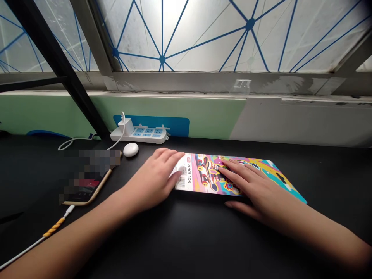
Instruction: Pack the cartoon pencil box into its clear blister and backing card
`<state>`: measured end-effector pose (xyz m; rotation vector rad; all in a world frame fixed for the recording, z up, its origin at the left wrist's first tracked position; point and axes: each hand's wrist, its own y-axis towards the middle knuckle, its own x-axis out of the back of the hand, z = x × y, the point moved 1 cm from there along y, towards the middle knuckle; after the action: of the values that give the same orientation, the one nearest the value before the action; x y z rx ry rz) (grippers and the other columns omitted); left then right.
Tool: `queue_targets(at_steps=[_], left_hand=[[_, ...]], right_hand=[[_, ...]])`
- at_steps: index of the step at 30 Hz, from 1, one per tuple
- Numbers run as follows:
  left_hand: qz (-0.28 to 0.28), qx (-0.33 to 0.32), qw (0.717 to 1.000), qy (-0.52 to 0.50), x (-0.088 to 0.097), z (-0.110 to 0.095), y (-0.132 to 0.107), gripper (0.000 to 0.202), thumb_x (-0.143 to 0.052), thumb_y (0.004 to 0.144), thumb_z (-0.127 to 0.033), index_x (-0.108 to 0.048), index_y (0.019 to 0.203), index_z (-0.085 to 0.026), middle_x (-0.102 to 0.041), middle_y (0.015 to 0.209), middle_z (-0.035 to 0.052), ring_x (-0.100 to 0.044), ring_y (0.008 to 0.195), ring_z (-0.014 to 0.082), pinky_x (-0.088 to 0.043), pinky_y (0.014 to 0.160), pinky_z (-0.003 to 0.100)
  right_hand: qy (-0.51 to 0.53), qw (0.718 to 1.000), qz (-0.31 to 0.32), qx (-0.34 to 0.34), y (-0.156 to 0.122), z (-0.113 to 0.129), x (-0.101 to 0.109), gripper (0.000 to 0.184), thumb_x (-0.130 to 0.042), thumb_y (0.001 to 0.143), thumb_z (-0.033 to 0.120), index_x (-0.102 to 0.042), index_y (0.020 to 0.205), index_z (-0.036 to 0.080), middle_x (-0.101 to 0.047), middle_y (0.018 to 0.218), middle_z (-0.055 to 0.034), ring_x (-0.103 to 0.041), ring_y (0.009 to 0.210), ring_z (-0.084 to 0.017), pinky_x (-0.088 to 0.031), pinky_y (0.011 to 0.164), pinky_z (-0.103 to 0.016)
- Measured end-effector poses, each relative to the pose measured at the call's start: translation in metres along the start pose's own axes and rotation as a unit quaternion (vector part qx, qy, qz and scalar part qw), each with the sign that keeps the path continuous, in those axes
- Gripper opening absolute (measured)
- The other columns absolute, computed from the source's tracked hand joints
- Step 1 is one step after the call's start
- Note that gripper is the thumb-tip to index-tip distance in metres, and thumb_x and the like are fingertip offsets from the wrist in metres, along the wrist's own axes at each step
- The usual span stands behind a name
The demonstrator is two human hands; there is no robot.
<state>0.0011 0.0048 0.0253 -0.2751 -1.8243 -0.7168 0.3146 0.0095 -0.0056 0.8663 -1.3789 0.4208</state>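
A colourful flat pencil box (pixel 209 174) lies on the black table, with a skateboard picture and a white label end reading "PENCIL BOX". At its left end, my left hand (pixel 158 174) grips the edge, fingers at the far corner and thumb over the label. My right hand (pixel 250 182) rests flat on the box's top, fingers stretched out and spread, its thumb on the near side by the table. The palm and fingers of this hand cover part of the printed cover.
A phone (pixel 93 186) with a white charging cable (pixel 31 248) lies at the left. Behind it are a small white rounded case (pixel 130 149) and a white power strip (pixel 145 135) with a plugged-in charger (pixel 126 127). A black slanted post (pixel 61 69) rises at the back left, before a window.
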Motion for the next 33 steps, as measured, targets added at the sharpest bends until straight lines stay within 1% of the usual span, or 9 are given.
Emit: queue_targets(at_steps=[3, 5, 8, 10, 16, 21, 25, 29, 33], left_hand=[[0.023, -0.04, 0.999, -0.008, -0.008, -0.008, -0.001, 0.045, -0.042, 0.107, -0.028, -0.048, 0.148, -0.012, -0.056, 0.149, 0.016, -0.045, 0.141, 0.0296, -0.041, 0.117, 0.048], [0.051, -0.035, 0.998, -0.001, -0.012, -0.008, -0.001, 0.054, -0.043, 0.108, -0.04, -0.042, 0.154, -0.012, -0.05, 0.156, 0.0182, -0.042, 0.146, 0.0327, -0.038, 0.119, 0.052], [0.098, -0.026, 0.995, 0.019, -0.015, -0.006, -0.002, 0.082, -0.049, 0.1, -0.064, -0.031, 0.161, -0.013, -0.036, 0.164, 0.0225, -0.035, 0.151, 0.0399, -0.034, 0.119, 0.058], [0.113, -0.032, 0.993, 0.033, -0.015, -0.005, -0.002, 0.091, -0.052, 0.096, -0.07, -0.026, 0.163, -0.014, -0.032, 0.166, 0.0233, -0.031, 0.153, 0.0404, -0.031, 0.121, 0.059], [0.116, -0.049, 0.99, 0.065, -0.019, -0.006, -0.001, 0.08, -0.055, 0.1, -0.057, -0.029, 0.162, -0.013, -0.034, 0.166, 0.0203, -0.033, 0.153, 0.0356, -0.031, 0.122, 0.056], [0.114, -0.054, 0.988, 0.088, -0.021, -0.008, 0.0, 0.067, -0.052, 0.103, -0.036, -0.029, 0.161, -0.012, -0.036, 0.165, 0.0204, -0.036, 0.152, 0.0356, -0.034, 0.121, 0.056], [0.116, -0.055, 0.986, 0.102, -0.021, -0.008, 0.001, 0.067, -0.051, 0.099, -0.024, -0.029, 0.161, -0.012, -0.039, 0.162, 0.0224, -0.04, 0.149, 0.0367, -0.036, 0.12, 0.055], [0.117, -0.055, 0.986, 0.108, -0.02, -0.007, 0.001, 0.069, -0.053, 0.099, -0.023, -0.028, 0.162, -0.011, -0.041, 0.161, 0.0227, -0.042, 0.147, 0.0363, -0.036, 0.119, 0.052], [0.141, -0.054, 0.981, 0.12, -0.016, -0.008, 0.001, 0.063, -0.056, 0.1, -0.023, -0.036, 0.159, -0.014, -0.038, 0.163, 0.0219, -0.038, 0.15, 0.0359, -0.035, 0.121, 0.051]], right_hand=[[-0.013, 1.0, -0.003, 0.001, 0.003, 0.004, -0.001, 0.072, -0.059, 0.098, 0.045, -0.032, 0.161, 0.026, -0.046, 0.161, -0.016, -0.047, 0.144, -0.04, -0.049, 0.107, -0.064], [-0.011, 1.0, -0.001, 0.002, 0.003, 0.003, -0.001, 0.072, -0.058, 0.099, 0.044, -0.029, 0.162, 0.027, -0.044, 0.162, -0.0148, -0.046, 0.144, -0.039, -0.049, 0.107, -0.064], [0.006, 1.0, 0.014, 0.002, -0.002, -0.004, 0.001, 0.075, -0.059, 0.098, 0.041, -0.025, 0.164, 0.032, -0.042, 0.164, -0.0106, -0.046, 0.145, -0.037, -0.048, 0.108, -0.064], [0.015, 0.999, 0.037, 0.005, -0.006, -0.012, 0.003, 0.078, -0.06, 0.097, 0.038, -0.022, 0.164, 0.036, -0.04, 0.165, -0.0077, -0.045, 0.146, -0.036, -0.049, 0.109, -0.063], [0.03, 0.996, 0.085, 0.008, -0.017, -0.029, 0.015, 0.074, -0.058, 0.097, 0.038, -0.024, 0.163, 0.043, -0.039, 0.165, -0.0015, -0.044, 0.146, -0.036, -0.049, 0.11, -0.06], [0.037, 0.996, 0.084, 0.002, -0.02, -0.031, 0.016, 0.074, -0.06, 0.096, 0.044, -0.026, 0.162, 0.044, -0.039, 0.165, -0.0009, -0.045, 0.145, -0.036, -0.048, 0.111, -0.06], [0.025, 0.997, 0.079, 0.001, -0.022, -0.031, 0.012, 0.074, -0.06, 0.095, 0.047, -0.028, 0.162, 0.042, -0.042, 0.164, -0.0025, -0.047, 0.144, -0.037, -0.05, 0.109, -0.06], [0.014, 0.996, 0.085, 0.003, -0.026, -0.04, 0.018, 0.082, -0.067, 0.089, 0.057, -0.032, 0.161, 0.039, -0.045, 0.161, -0.0043, -0.051, 0.14, -0.039, -0.055, 0.105, -0.059], [-0.001, 0.997, 0.083, 0.006, -0.03, -0.053, 0.03, 0.075, -0.07, 0.088, 0.06, -0.05, 0.154, 0.032, -0.057, 0.151, -0.0059, -0.061, 0.131, -0.038, -0.06, 0.098, -0.052]])
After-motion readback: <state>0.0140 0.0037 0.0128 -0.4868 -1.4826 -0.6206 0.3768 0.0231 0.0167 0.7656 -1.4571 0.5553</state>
